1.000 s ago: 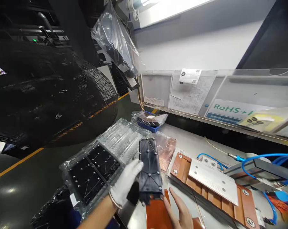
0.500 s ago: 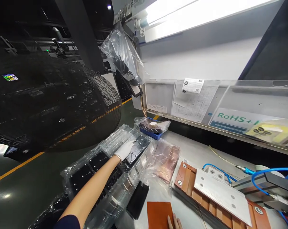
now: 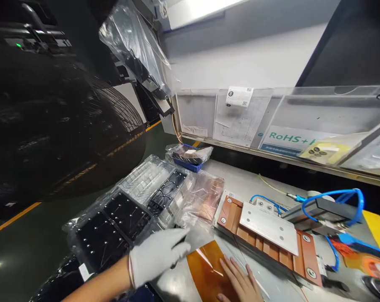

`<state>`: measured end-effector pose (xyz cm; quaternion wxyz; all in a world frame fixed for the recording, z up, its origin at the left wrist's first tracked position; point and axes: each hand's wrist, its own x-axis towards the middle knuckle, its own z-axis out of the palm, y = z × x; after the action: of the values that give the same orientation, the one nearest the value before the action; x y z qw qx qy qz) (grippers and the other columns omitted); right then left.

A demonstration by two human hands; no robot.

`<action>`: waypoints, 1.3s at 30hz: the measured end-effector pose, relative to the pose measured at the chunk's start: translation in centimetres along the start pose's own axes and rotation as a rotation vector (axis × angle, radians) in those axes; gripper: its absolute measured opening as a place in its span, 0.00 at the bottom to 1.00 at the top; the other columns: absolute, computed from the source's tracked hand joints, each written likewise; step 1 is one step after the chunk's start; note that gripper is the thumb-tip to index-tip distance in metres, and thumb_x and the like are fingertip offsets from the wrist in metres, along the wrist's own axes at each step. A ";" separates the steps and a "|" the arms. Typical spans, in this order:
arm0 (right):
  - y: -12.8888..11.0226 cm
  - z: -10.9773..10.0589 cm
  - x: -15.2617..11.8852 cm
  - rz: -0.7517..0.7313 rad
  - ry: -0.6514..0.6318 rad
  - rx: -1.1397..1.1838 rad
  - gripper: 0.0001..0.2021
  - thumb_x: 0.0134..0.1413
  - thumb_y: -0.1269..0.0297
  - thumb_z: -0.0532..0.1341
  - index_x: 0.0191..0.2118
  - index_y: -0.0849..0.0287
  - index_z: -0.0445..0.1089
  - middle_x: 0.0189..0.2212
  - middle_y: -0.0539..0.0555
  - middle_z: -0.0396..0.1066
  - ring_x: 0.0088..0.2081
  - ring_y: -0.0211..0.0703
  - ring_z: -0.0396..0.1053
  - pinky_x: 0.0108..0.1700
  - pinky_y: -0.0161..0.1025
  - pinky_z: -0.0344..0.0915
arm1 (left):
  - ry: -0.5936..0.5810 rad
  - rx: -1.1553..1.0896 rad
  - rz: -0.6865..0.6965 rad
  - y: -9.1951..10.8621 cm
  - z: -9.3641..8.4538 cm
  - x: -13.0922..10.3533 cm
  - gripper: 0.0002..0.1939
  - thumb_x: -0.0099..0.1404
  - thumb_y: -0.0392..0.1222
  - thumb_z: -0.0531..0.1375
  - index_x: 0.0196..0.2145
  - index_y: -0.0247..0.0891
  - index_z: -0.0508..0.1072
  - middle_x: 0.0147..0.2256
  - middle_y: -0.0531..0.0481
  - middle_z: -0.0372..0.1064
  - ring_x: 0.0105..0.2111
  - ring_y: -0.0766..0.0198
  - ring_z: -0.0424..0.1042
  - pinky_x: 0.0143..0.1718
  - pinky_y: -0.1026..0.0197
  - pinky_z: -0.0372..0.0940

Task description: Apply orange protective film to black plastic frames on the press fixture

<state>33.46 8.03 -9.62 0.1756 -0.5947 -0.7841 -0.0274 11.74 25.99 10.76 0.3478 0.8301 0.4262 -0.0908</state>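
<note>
My left hand (image 3: pixel 160 253), in a white glove, hovers over the bench with its fingers apart and nothing visible between them. Just to its right is a glossy amber film sheet (image 3: pixel 204 268), slightly bowed and catching the light. My bare right hand (image 3: pixel 240 279) lies on the sheet's right part, fingers stretched out and thumb apart. Behind the gloved hand, a clear plastic tray (image 3: pixel 139 176) holds flat black panels (image 3: pixel 127 212) with small silvery studs. The black slab seen earlier beside the sheet is mostly hidden by the left hand.
Copper-coloured pieces in a clear bag (image 3: pixel 208 197) lie behind the sheet. To the right stands a brown fixture with a metal plate (image 3: pixel 268 226) and blue air hoses (image 3: pixel 331 195). A blue bin (image 3: pixel 190 165) sits at the back; a large fan cage (image 3: pixel 123 109) is left.
My left hand has come away from the black panel in the tray, toward the amber sheet. The sheet now sits turned and bowed, with more of my right hand over it. The view has shifted.
</note>
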 end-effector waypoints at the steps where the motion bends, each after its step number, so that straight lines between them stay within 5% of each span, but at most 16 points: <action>1: 0.8 -1.4 -0.1 -0.053 0.020 -0.019 0.39 0.56 0.49 0.58 0.68 0.57 0.43 0.57 0.54 0.62 0.52 0.53 0.69 0.46 0.50 0.72 | -0.057 -0.043 0.009 0.4 1.7 -0.8 0.30 0.67 0.51 0.51 0.63 0.37 0.59 0.60 0.42 0.58 0.59 0.52 0.60 0.61 0.50 0.53; 3: 1.8 -4.0 -0.5 -0.135 0.025 -0.058 0.41 0.58 0.47 0.56 0.69 0.59 0.38 0.58 0.54 0.61 0.52 0.52 0.68 0.46 0.48 0.72 | -0.147 -0.277 0.024 0.5 4.9 -1.5 0.31 0.65 0.51 0.54 0.62 0.37 0.60 0.58 0.40 0.60 0.57 0.51 0.63 0.58 0.49 0.57; 6: 2.0 -6.6 -1.1 -0.183 -0.062 -0.038 0.38 0.57 0.43 0.56 0.68 0.53 0.45 0.59 0.54 0.59 0.55 0.55 0.66 0.50 0.50 0.70 | -0.264 -0.735 -0.067 0.6 8.2 -0.5 0.23 0.60 0.49 0.57 0.49 0.32 0.71 0.42 0.41 0.73 0.38 0.58 0.74 0.39 0.60 0.67; 9: 0.9 -8.2 -1.2 0.022 -0.047 0.061 0.36 0.51 0.39 0.58 0.62 0.52 0.60 0.58 0.60 0.62 0.56 0.61 0.64 0.50 0.55 0.69 | -0.243 -0.880 -0.213 2.2 9.9 0.9 0.16 0.57 0.45 0.57 0.35 0.29 0.73 0.31 0.44 0.73 0.23 0.68 0.69 0.24 0.68 0.60; 13: -0.7 -10.5 0.6 0.301 0.126 0.205 0.16 0.58 0.57 0.60 0.50 0.55 0.72 0.46 0.57 0.73 0.47 0.43 0.72 0.45 0.35 0.72 | -0.109 -0.832 -0.093 4.9 11.7 1.4 0.14 0.60 0.45 0.56 0.35 0.32 0.75 0.32 0.46 0.74 0.27 0.66 0.71 0.29 0.66 0.65; 18: -1.3 -12.6 2.0 0.360 0.210 0.352 0.11 0.59 0.65 0.59 0.46 0.59 0.71 0.42 0.52 0.75 0.43 0.36 0.74 0.47 0.26 0.69 | 0.058 -0.653 0.219 6.4 13.8 1.7 0.15 0.67 0.48 0.54 0.39 0.37 0.76 0.39 0.45 0.74 0.40 0.62 0.73 0.45 0.63 0.67; 26: -3.2 -10.9 0.4 0.703 0.229 0.581 0.10 0.62 0.61 0.53 0.40 0.55 0.70 0.32 0.49 0.75 0.27 0.36 0.72 0.31 0.31 0.66 | 0.085 -0.383 0.299 6.7 15.5 1.8 0.11 0.65 0.48 0.55 0.40 0.44 0.75 0.36 0.52 0.74 0.34 0.65 0.73 0.36 0.66 0.66; 30: -4.0 -11.0 1.0 0.929 0.312 0.965 0.13 0.60 0.54 0.54 0.34 0.57 0.70 0.28 0.50 0.72 0.29 0.35 0.70 0.34 0.29 0.64 | 0.091 -0.371 0.258 7.0 15.6 1.7 0.13 0.65 0.50 0.54 0.35 0.42 0.75 0.31 0.52 0.73 0.30 0.66 0.72 0.32 0.67 0.63; 35: -3.8 -11.8 2.1 1.276 0.435 1.555 0.20 0.45 0.45 0.66 0.32 0.60 0.74 0.32 0.54 0.73 0.36 0.39 0.69 0.40 0.30 0.64 | -0.037 -0.580 0.096 8.7 13.3 1.6 0.09 0.61 0.45 0.59 0.32 0.40 0.76 0.31 0.53 0.74 0.31 0.67 0.71 0.34 0.69 0.63; 39: -2.3 -12.6 2.2 1.519 0.527 1.894 0.20 0.29 0.51 0.75 0.28 0.60 0.76 0.31 0.53 0.74 0.36 0.39 0.70 0.39 0.30 0.67 | -0.096 -0.677 0.071 8.9 12.6 1.7 0.09 0.60 0.45 0.59 0.30 0.36 0.74 0.28 0.50 0.73 0.29 0.66 0.71 0.33 0.68 0.63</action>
<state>33.83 6.21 3.21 0.6589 -0.5134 0.1067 0.5393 21.47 15.30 5.15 0.6262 0.6767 0.3861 0.0288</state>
